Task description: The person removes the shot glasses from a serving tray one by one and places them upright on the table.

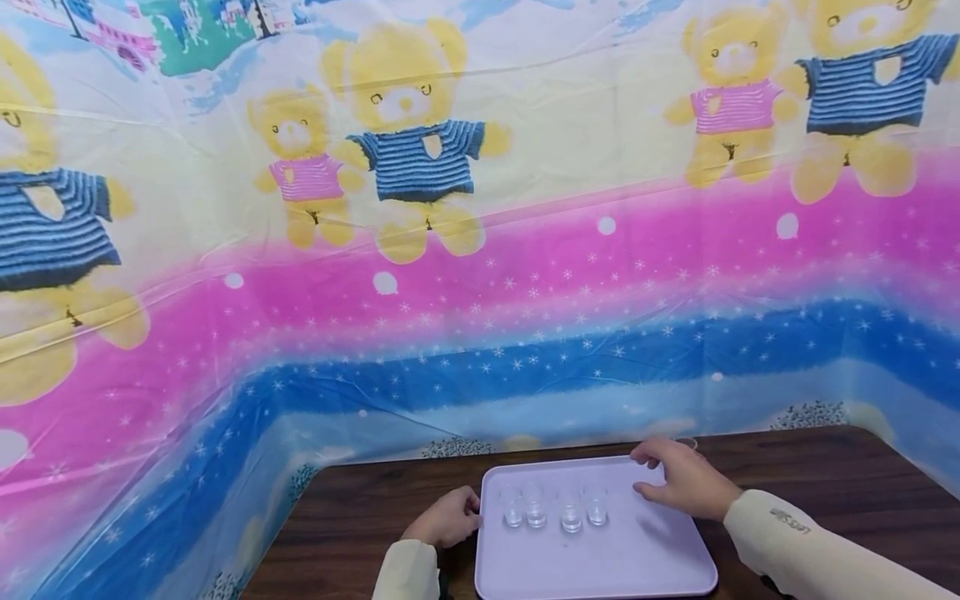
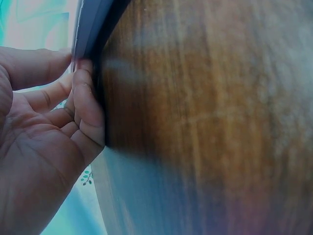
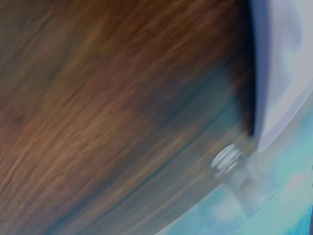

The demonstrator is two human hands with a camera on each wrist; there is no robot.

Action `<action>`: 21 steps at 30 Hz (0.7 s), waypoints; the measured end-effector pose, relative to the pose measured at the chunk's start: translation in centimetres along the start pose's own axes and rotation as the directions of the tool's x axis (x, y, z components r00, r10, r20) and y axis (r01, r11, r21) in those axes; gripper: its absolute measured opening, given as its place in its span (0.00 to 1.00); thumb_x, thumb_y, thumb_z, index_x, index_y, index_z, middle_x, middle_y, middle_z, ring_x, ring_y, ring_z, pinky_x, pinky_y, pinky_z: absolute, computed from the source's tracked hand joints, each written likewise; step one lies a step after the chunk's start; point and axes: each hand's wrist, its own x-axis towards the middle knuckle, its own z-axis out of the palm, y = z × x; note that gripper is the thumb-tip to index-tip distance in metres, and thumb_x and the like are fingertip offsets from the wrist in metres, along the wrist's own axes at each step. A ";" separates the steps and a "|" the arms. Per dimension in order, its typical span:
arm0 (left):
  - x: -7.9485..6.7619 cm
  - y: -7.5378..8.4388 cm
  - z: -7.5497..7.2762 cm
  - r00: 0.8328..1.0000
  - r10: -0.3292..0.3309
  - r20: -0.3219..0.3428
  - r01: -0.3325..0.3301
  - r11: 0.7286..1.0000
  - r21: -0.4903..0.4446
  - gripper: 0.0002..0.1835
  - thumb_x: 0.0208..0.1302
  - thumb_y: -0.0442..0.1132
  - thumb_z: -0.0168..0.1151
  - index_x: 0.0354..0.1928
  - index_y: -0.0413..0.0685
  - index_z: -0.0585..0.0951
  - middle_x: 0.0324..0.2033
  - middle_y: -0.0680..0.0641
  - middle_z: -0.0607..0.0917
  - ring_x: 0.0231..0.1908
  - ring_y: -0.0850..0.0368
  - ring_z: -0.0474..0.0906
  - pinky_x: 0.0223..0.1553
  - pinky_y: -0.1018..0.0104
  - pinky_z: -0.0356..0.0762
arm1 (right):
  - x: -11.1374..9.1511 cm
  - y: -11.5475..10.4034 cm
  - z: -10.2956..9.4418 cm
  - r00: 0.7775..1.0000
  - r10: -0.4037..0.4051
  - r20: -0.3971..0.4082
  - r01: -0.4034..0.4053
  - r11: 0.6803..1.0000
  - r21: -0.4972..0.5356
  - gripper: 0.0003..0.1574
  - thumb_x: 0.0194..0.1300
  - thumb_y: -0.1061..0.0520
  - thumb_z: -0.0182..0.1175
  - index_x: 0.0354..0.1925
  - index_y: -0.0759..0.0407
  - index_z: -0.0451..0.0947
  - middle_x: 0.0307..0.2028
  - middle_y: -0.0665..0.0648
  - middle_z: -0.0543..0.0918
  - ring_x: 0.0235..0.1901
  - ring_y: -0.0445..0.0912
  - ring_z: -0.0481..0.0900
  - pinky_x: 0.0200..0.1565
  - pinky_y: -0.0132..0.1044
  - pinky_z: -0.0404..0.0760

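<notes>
A pale lilac tray point(image 1: 600, 571) lies on the table with several small clear glasses point(image 1: 572, 518) standing in a loose row on it, a little clear liquid showing low in them. At the tray's left edge is my left hand point(image 1: 444, 517). In the left wrist view, its thumb and curled fingers point(image 2: 88, 105) pinch the tray rim point(image 2: 90, 29). Above the tray's far right corner hovers my right hand point(image 1: 686, 479), thumb and fingers spread apart with nothing between them. Another clear glass point(image 3: 247, 183) stands just past that corner, mostly hidden behind the right hand in the head view.
The dark wood-grain table point(image 1: 360, 500) extends to both sides of the tray. A printed cloth point(image 1: 450, 325) with teddy bears hangs behind the table and along its sides, close to the far edge.
</notes>
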 end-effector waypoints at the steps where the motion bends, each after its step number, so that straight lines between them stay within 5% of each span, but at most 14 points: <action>1: 0.0 0.0 0.0 1.000 0.000 0.000 0.000 1.000 0.000 0.03 0.64 0.31 0.58 0.38 0.42 0.73 0.24 0.46 0.76 0.23 0.54 0.72 0.25 0.62 0.68 | 0.1 -0.3 0.2 1.000 -0.008 0.007 0.008 1.000 0.002 0.23 0.50 0.52 0.72 0.45 0.55 0.78 0.39 0.47 0.78 0.38 0.42 0.75 0.39 0.41 0.76; 10: 0.1 0.0 0.0 1.000 0.002 -0.002 -0.002 1.000 0.015 0.04 0.64 0.31 0.58 0.38 0.42 0.73 0.23 0.46 0.76 0.23 0.54 0.72 0.24 0.62 0.68 | 0.5 -3.1 1.2 0.991 -0.086 0.102 0.084 0.996 0.030 0.21 0.53 0.50 0.70 0.44 0.55 0.78 0.38 0.45 0.77 0.38 0.43 0.76 0.38 0.40 0.77; 21: 0.1 -0.2 0.1 0.999 0.047 0.000 -0.047 0.998 0.042 0.04 0.63 0.31 0.57 0.38 0.41 0.73 0.23 0.47 0.76 0.23 0.55 0.71 0.24 0.62 0.68 | 0.8 -4.1 3.0 0.982 -0.174 0.069 0.172 0.985 0.027 0.17 0.55 0.52 0.69 0.40 0.59 0.79 0.33 0.46 0.76 0.34 0.41 0.75 0.36 0.36 0.76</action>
